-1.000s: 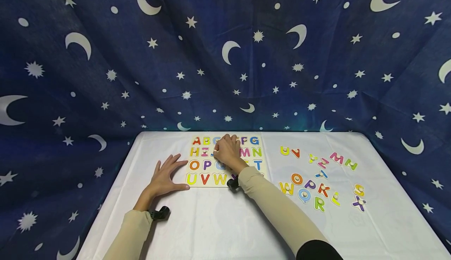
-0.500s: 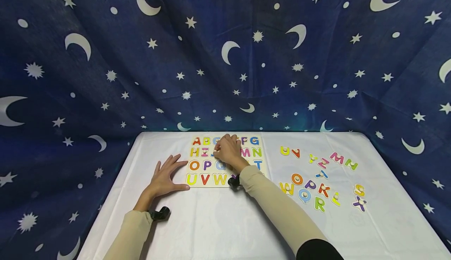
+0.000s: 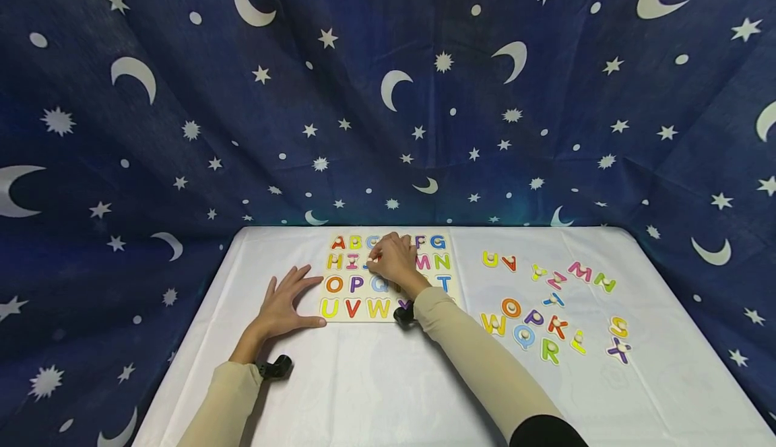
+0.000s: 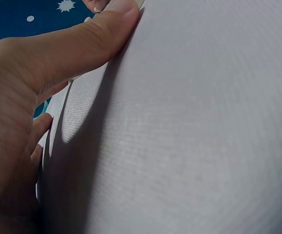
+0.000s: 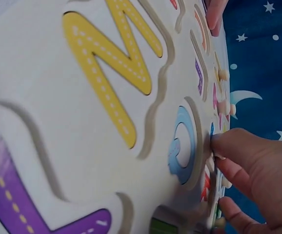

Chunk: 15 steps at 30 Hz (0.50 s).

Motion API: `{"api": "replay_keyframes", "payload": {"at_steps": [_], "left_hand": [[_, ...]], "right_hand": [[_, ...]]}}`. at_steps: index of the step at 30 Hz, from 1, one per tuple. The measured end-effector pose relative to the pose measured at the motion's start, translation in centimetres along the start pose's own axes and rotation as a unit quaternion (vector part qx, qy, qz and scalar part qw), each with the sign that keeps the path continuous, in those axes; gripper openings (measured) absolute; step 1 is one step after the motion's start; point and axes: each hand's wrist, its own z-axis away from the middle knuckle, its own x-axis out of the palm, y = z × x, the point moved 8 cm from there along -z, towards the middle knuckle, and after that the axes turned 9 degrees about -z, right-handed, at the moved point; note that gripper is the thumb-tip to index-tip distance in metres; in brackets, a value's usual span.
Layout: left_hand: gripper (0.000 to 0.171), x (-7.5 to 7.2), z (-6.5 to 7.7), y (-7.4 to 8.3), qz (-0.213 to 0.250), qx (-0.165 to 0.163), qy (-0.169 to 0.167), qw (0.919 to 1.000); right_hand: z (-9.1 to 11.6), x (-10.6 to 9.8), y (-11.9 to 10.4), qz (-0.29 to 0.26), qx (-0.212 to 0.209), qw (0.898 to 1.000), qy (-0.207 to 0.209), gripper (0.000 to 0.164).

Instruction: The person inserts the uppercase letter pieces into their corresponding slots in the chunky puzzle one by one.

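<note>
A pale alphabet puzzle board (image 5: 68,131) with coloured letter recesses lies at the table's far side. My left hand (image 3: 285,309) rests spread beside its left edge, thumb and a fingertip at the border. In the left wrist view, the thumb (image 4: 92,41) lies straight along the white cloth up to the board. My right hand (image 3: 394,260) is over the second row, fingers bent, pinching at the blue letter J piece (image 3: 366,265); its knob is hidden. Knobbed pieces such as the pink letter I (image 3: 352,261) sit in the upper rows. The right hand covers some middle letters.
Several loose knobbed letter pieces lie right of the board, among them an orange O (image 3: 511,307), a red K (image 3: 556,326) and a purple X (image 3: 618,350). A dark blue star-and-moon curtain (image 3: 364,144) hangs behind the white-covered table (image 3: 364,380).
The right hand has shifted only very slightly over the second row. The left hand, the board and the loose letters stay where they were.
</note>
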Motion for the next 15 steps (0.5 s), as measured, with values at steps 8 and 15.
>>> {"api": "replay_keyframes", "payload": {"at_steps": [8, 15], "left_hand": [[0.095, 0.2, -0.1, 0.1, -0.003, 0.005, 0.004, 1.0000], [0.094, 0.0, 0.0, 0.1, 0.000, 0.003, 0.007, 1.0000]], "right_hand": [[0.3, 0.0, 0.8, -0.017, -0.003, 1.000, 0.003, 0.014], [0.9, -1.3, 0.6, -0.078, -0.057, 0.995, -0.015, 0.027]]}}
